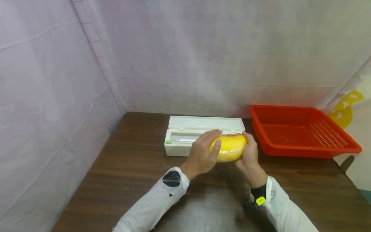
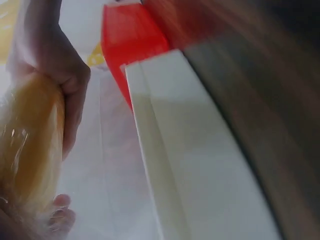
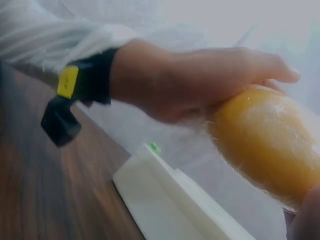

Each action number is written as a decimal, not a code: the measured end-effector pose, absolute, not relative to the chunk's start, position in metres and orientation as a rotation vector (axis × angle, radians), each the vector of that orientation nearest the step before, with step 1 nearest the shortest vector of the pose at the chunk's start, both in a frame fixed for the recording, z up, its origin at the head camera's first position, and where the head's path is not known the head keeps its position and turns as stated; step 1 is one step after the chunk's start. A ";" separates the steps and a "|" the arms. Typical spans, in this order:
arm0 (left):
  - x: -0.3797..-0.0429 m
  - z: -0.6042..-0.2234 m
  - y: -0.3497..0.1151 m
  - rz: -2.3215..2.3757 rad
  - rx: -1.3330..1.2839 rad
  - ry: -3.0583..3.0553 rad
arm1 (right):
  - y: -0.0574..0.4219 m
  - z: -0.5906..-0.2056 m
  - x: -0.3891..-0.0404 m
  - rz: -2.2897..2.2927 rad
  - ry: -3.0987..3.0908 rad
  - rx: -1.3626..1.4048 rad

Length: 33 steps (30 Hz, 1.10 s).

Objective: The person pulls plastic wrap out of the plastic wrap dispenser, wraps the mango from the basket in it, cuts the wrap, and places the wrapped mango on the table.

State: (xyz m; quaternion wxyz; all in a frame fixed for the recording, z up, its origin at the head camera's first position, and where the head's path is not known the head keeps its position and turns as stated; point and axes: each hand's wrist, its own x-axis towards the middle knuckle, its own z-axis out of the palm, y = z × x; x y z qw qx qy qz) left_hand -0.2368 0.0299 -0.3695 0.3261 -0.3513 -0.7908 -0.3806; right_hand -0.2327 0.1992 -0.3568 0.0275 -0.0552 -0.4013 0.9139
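A yellow mango wrapped in clear cling film is held up above the table between both hands. My left hand grips its left end, thumb on the near side. At the other end, my right hand wraps its fingers round the fruit. Shiny, wrinkled film shows on the mango in the right wrist view. Just behind the hands stands a white cling film dispenser box, its lid raised and a pale roll inside. The hands and mango hide the box's right part.
A red plastic basket with slotted sides stands on the right of the brown wooden table. White sheeting hangs behind the table and along its left side. A yellow cutout shape hangs at the right.
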 end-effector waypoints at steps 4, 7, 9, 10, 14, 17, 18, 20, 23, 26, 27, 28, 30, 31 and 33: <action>-0.238 -0.374 0.033 -1.246 -0.807 -1.929 | 0.196 -0.356 -0.230 2.826 -1.235 -0.237; -0.239 -0.377 0.036 -1.445 -0.731 -1.815 | 0.194 -0.356 -0.228 2.804 -1.251 -0.268; -0.238 -0.379 0.038 -1.580 -0.683 -1.749 | 0.193 -0.356 -0.228 2.801 -1.254 -0.273; -0.237 -0.381 0.039 -1.649 -0.654 -1.729 | 0.193 -0.356 -0.228 2.796 -1.261 -0.272; -0.233 -0.383 0.043 -1.932 -0.497 -1.711 | 0.190 -0.358 -0.227 2.792 -1.233 -0.261; -0.232 -0.383 0.045 -2.118 -0.327 -1.736 | 0.188 -0.360 -0.227 2.790 -1.189 -0.265; -0.232 -0.382 0.046 -2.174 -0.266 -1.742 | 0.187 -0.360 -0.226 2.788 -1.188 -0.264; -0.233 -0.381 0.046 -2.282 -0.160 -1.742 | 0.185 -0.360 -0.225 2.778 -1.201 -0.261; -0.234 -0.377 0.046 -2.445 -0.054 -1.660 | 0.184 -0.359 -0.222 2.769 -1.226 -0.210; -0.234 -0.374 0.045 -2.566 -0.058 -1.526 | 0.181 -0.356 -0.218 2.775 -1.173 -0.115; -0.234 -0.373 0.044 -2.593 -0.083 -1.481 | 0.180 -0.354 -0.217 2.778 -1.146 -0.083; -0.234 -0.373 0.044 -2.611 -0.109 -1.447 | 0.180 -0.354 -0.217 2.778 -1.121 -0.059; -0.234 -0.373 0.044 -2.613 -0.165 -1.436 | 0.179 -0.353 -0.217 2.780 -1.091 -0.043; -0.234 -0.374 0.044 -2.602 -0.188 -1.450 | 0.179 -0.352 -0.217 2.778 -1.092 -0.047; -0.234 -0.374 0.045 -2.549 -0.203 -1.504 | 0.177 -0.352 -0.218 2.785 -1.082 -0.062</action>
